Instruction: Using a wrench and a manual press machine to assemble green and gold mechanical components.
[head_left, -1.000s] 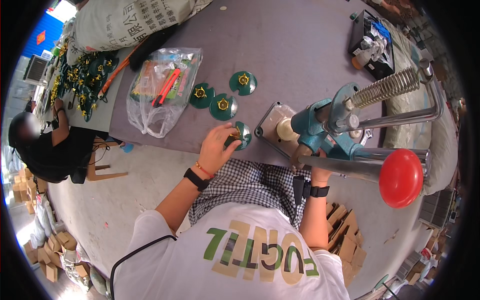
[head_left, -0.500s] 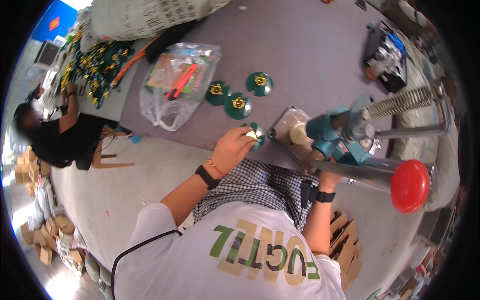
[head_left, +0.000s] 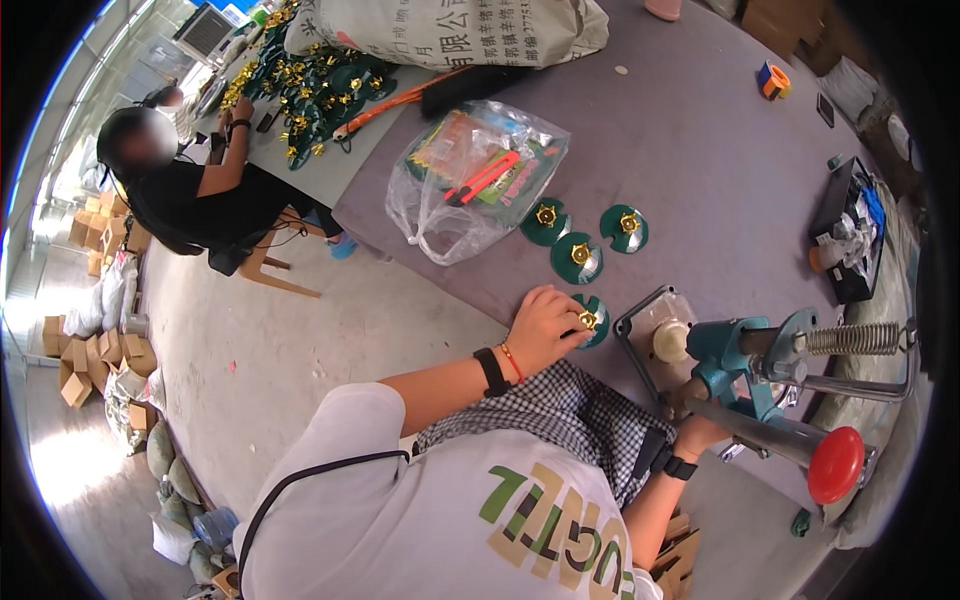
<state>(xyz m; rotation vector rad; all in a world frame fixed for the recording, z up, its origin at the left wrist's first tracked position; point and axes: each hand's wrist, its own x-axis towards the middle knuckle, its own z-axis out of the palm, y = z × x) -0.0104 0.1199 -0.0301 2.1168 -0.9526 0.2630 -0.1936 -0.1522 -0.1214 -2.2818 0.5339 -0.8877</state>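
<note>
Nearest the camera, the person's white shirt, printed with large green and tan letters, fills the lower frame, with a black-and-white checked cloth (head_left: 570, 420) over the lap. The right hand (head_left: 700, 432), a black watch on its wrist, rests at the base of the press (head_left: 745, 365), a teal-painted metal machine with a steel coil spring (head_left: 850, 338) and a long bar ending in a glossy red knob (head_left: 835, 465). Whether that hand grips anything cannot be told. A cream round die sits on the press's grey square plate (head_left: 660, 335).

The left hand (head_left: 545, 325), with a black band and a thin red cord on the wrist, lies curled on the edge of the grey-purple table (head_left: 700, 150), its fingertips pinching a disc (head_left: 592, 320): dark green, flat and round, with a gold star-shaped centre. The disc lies on the table just left of the plate.

Beyond it lie three more discs (head_left: 578, 257) of the same kind, close together. Left of them is a crumpled clear bag (head_left: 470, 190) holding colourful packets and a red-handled tool. A black tray (head_left: 850, 235) of small parts stands at the right edge, and an orange and blue tape roll (head_left: 773, 80) lies farther off.

At the far end lies a large woven sack (head_left: 450, 30), pale with dark print, and a heap (head_left: 310, 90) of green and gold pieces. A seated person (head_left: 190, 190) in black works there.
</note>
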